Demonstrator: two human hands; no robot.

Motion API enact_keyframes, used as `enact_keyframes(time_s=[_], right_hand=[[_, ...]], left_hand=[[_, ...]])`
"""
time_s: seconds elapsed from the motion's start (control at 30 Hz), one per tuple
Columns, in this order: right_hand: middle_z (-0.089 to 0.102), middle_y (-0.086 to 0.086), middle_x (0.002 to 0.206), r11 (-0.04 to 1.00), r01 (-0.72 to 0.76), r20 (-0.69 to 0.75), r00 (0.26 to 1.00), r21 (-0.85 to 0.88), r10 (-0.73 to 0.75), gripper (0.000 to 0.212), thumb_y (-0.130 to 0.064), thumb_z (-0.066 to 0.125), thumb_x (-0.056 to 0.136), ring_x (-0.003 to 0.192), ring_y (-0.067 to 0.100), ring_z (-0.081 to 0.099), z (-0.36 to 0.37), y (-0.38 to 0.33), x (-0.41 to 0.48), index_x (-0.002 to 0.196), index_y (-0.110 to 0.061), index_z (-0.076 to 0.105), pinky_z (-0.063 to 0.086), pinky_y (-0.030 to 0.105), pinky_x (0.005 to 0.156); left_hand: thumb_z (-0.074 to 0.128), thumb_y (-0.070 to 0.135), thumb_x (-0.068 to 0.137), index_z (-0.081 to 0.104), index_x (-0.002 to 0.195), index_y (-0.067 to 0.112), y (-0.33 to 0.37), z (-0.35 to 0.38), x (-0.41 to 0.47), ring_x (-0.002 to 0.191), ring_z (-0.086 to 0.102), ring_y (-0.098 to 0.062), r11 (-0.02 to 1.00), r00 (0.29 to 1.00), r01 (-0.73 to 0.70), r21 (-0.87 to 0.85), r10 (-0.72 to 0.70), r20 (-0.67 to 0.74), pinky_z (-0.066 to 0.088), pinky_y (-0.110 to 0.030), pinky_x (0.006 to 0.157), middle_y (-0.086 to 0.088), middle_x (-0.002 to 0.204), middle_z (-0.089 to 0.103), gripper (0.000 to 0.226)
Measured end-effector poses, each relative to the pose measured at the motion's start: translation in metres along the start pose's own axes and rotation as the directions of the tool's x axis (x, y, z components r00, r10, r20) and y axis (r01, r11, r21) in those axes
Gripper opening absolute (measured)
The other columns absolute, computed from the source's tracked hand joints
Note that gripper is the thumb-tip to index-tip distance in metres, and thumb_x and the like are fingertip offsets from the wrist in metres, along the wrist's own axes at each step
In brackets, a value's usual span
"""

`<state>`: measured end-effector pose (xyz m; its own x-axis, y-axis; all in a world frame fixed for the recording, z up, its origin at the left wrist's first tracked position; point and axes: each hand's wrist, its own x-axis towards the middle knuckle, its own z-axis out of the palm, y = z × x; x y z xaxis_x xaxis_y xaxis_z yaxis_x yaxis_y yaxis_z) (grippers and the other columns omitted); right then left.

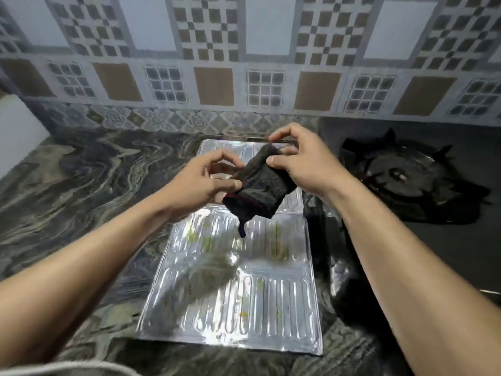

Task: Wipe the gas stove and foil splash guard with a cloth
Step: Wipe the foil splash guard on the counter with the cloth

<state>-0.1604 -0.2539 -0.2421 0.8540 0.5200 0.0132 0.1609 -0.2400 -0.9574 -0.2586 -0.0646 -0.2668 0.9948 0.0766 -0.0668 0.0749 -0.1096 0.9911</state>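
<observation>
Above one foil splash guard (238,299): left hand (200,183), right hand (303,164) each pinch one dark cloth (260,191); one stove burner (406,175) right.

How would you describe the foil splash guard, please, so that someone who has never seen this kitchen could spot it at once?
Start at the marbled stone counter below the checked wall tiles. To the left of the black gas stove, lying flat beneath both hands and the dark cloth, is the foil splash guard. It is the only shiny silver thing here, a ribbed, creased sheet with yellowish-green smears.
</observation>
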Motion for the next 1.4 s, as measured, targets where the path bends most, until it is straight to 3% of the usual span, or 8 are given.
enact_keyframes(time_s=[0.4,0.53,0.67,0.77,0.9,1.0,1.13,1.4], right_hand=[[0.067,-0.007,0.08,0.937,-0.138,-0.062,0.99,-0.322,0.124,0.023,-0.006,0.072,0.081,0.07,0.002,0.057,0.095,0.054,0.142,0.089,-0.027,0.072,0.041,0.01,0.056],[0.071,0.004,0.089,0.913,-0.14,0.039,0.985,-0.383,0.167,0.025,-0.003,0.068,0.083,0.083,0.017,0.063,0.117,0.062,0.194,0.089,-0.027,0.072,0.049,0.028,0.074],[0.072,0.001,0.096,0.904,-0.088,0.152,0.975,-0.42,0.165,0.023,-0.004,0.067,0.085,0.091,0.018,0.064,0.134,0.076,0.239,0.091,-0.025,0.074,0.05,0.029,0.077],[0.07,0.001,0.107,0.893,-0.053,0.158,0.978,-0.446,0.137,0.024,-0.01,0.069,0.086,0.1,0.018,0.062,0.151,0.088,0.262,0.106,-0.022,0.072,0.046,0.025,0.082],[0.056,0.008,0.132,0.791,0.082,-0.054,0.988,-0.607,-0.143,0.04,-0.02,0.064,0.089,0.123,0.026,0.046,0.173,0.104,0.252,0.127,-0.015,0.056,0.041,0.035,0.1],[0.052,0.016,0.136,0.631,0.211,0.02,0.955,-0.746,-0.296,0.035,-0.018,0.05,0.094,0.131,0.035,0.039,0.192,0.123,0.228,0.127,-0.008,0.054,0.035,0.049,0.106],[0.021,0.009,0.161,0.449,0.185,0.177,0.982,-0.874,-0.06,0.053,-0.034,0.029,0.103,0.149,0.03,0.006,0.202,0.147,0.22,0.154,-0.016,0.022,0.013,0.051,0.116],[0.016,0.017,0.161,0.457,0.182,0.182,0.982,-0.871,-0.043,0.057,-0.034,0.026,0.104,0.149,0.034,0.005,0.196,0.153,0.236,0.155,-0.01,0.016,0.01,0.05,0.117]], left_hand=[[0.073,-0.01,0.076,0.065,0.092,0.01,-0.101,-0.057,0.083,0.083,0.066,-0.034,0.983,0.94,0.181,0.007,-0.171,-0.296,0.056,-0.054,0.081,-0.011,0.092,0.065,0.027],[0.08,0.006,0.071,0.068,0.09,0.027,-0.12,-0.1,0.118,0.08,0.067,-0.02,0.933,0.951,0.234,0.272,-0.162,-0.264,0.053,-0.02,0.067,0.003,0.092,0.07,0.03],[0.08,0.037,0.069,0.053,0.136,0.026,-0.124,-0.172,0.167,0.127,0.051,-0.022,0.496,1.0,-0.023,0.868,0.021,0.015,0.042,-0.038,0.104,0.001,0.139,0.055,0.073],[0.079,0.072,0.05,0.011,0.156,0.02,-0.12,-0.202,0.206,0.15,0.007,-0.027,0.281,0.959,-0.142,0.949,-0.199,0.202,0.015,-0.053,0.119,-0.005,0.164,0.007,0.136],[0.064,0.091,0.035,-0.011,0.155,0.023,-0.127,-0.211,0.234,0.148,-0.015,-0.024,0.146,0.909,-0.221,0.964,-0.327,0.257,0.0,-0.062,0.116,0.0,0.162,-0.016,0.157],[0.061,0.094,0.035,-0.013,0.154,0.024,-0.143,-0.215,0.237,0.148,-0.019,-0.023,0.147,0.881,-0.204,0.968,-0.402,0.247,-0.002,-0.06,0.117,0.002,0.161,-0.02,0.157],[0.056,0.098,0.034,-0.015,0.153,0.022,-0.15,-0.218,0.241,0.147,-0.02,-0.021,0.141,0.879,-0.238,0.961,-0.39,0.275,-0.007,-0.053,0.118,0.002,0.16,-0.024,0.157],[0.074,0.082,0.042,-0.02,0.151,0.016,-0.144,-0.212,0.245,0.149,-0.013,-0.017,0.207,0.849,-0.217,0.954,-0.443,0.289,0.004,-0.041,0.122,-0.001,0.159,-0.026,0.158]])
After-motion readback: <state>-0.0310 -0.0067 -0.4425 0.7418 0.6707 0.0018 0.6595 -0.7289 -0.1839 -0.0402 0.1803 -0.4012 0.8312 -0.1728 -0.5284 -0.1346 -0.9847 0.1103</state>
